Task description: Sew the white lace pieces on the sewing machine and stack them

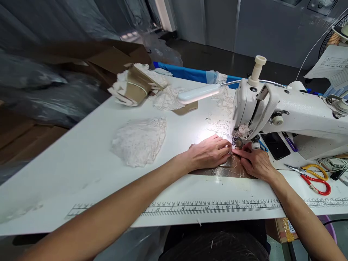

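Observation:
Both my hands lie at the needle of a white sewing machine. My left hand rests flat on the table, its fingers stretched toward the presser foot and pressing white lace there. My right hand lies on the other side, index finger pointing at the foot, fingers extended on the metal plate. The lamp's glare washes out the lace under my fingertips.
A pile of white lace lies at mid-table. Lace wound on brown cards sits at the back beside a white lamp head. Red and yellow scissors lie at the right. A printed ruler runs along the table's front edge.

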Available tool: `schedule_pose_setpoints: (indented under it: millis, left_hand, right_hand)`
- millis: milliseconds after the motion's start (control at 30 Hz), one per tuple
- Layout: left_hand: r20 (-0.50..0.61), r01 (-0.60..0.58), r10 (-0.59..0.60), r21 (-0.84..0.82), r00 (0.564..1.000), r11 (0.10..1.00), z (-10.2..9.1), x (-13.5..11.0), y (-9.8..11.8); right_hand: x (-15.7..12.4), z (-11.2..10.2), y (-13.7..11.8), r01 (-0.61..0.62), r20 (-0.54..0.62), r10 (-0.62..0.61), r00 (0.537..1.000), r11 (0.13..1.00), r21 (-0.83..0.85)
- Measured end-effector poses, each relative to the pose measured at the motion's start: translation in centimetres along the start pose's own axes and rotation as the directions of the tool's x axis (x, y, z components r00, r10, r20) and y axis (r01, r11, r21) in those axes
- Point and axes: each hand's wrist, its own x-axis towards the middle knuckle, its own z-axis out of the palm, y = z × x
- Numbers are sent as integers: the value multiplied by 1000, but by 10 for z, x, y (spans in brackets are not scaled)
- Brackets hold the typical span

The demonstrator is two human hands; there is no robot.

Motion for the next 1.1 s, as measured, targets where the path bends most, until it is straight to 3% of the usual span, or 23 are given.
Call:
schedule_pose_setpoints:
  millis: [267,433,567,733,867,1100]
  left_hand:
    - [60,-8,7,10,998,1000,-4,2,1]
    - [100,11,-12,17,995,1000,-5,3,1]
    - [97,11,-11,1,995,1000,-4,3,0]
    - [120,27,-26,-12,992,1000,-5,3,1]
    - [92,43,-38,-45,995,998,-3,3,2]
    - [91,38,-28,-103,995,994,-10,5,1]
  right_hand:
    - [1,-1,-3,-52,33,52,998,999,8]
    - [1,-5,-1,-142,51,134,990,970,197]
    - [0,-4,1,-152,2,159,987,942,298]
    - [0,-2,-2,-91,-26,96,995,981,169]
    - [2,-6,-9,-25,46,26,999,999,-26]
    - [5,-13,-19,-25,110,43,993,988,-153]
